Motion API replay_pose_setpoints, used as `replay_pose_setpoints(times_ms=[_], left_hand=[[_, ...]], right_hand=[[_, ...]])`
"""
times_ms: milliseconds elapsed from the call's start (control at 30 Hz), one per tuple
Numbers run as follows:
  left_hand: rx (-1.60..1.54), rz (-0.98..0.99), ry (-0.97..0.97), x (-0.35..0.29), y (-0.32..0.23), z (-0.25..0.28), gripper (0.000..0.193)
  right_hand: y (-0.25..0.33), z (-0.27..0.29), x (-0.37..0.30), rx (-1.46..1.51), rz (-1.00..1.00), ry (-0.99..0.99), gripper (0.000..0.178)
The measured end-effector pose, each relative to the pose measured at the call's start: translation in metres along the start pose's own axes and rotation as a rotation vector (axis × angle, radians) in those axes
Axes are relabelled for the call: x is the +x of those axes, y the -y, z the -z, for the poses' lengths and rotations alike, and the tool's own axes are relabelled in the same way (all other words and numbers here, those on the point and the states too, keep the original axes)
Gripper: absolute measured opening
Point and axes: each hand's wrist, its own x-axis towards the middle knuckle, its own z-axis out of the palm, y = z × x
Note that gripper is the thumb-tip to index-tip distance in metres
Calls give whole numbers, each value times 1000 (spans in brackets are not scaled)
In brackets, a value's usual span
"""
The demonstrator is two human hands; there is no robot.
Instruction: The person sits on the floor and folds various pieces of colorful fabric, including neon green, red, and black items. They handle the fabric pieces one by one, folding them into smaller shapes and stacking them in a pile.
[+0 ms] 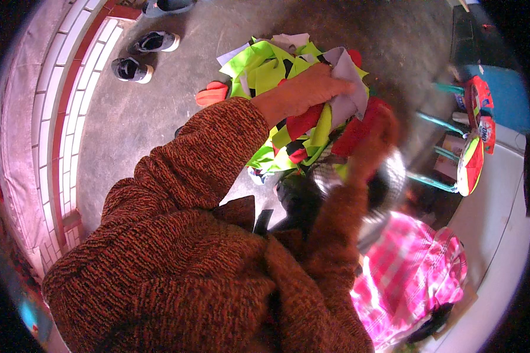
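A heap of cloth scraps (250, 82), mostly bright yellow-green with red, black and grey pieces, lies in front of me. My left hand (309, 88) reaches over it from the left, thumb and fingers closed on a grey fabric piece (347, 65) that hangs down at the heap's right side. Close by on the right is my right hand (376, 144), smeared by motion, so its fingers do not show clearly. It is beside a red fabric piece (353, 134); whether it grips that cloth I cannot make out.
Dark shoes (132, 69) stand on the floor at the far left, near a white-tiled step (56, 94). An orange-red object (212, 93) lies left of the heap. At right is a stool with teal legs (433, 181); pink checked cloth (409, 259) is at lower right.
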Motion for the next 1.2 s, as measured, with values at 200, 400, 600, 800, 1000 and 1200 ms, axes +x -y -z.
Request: replay_pose_setpoints(times_ms=[200,400,600,800,1000,1200], left_hand=[[108,-8,78,-11,-14,-4,41],[330,-46,204,-14,-22,-1,39],[275,-55,204,-11,-17,2,45],[326,-119,6,-2,4,7,38],[252,-68,128,-16,-19,-1,43],[352,-6,214,-20,-30,-3,37]], right_hand=[[14,-11,-7,185,-122,254,29],[0,-7,-6,128,-156,204,25],[-13,1,0,149,-206,209,24],[6,-6,-6,157,-143,294,32],[1,-7,-7,193,-207,274,28],[-8,-9,-9,113,-136,177,20]])
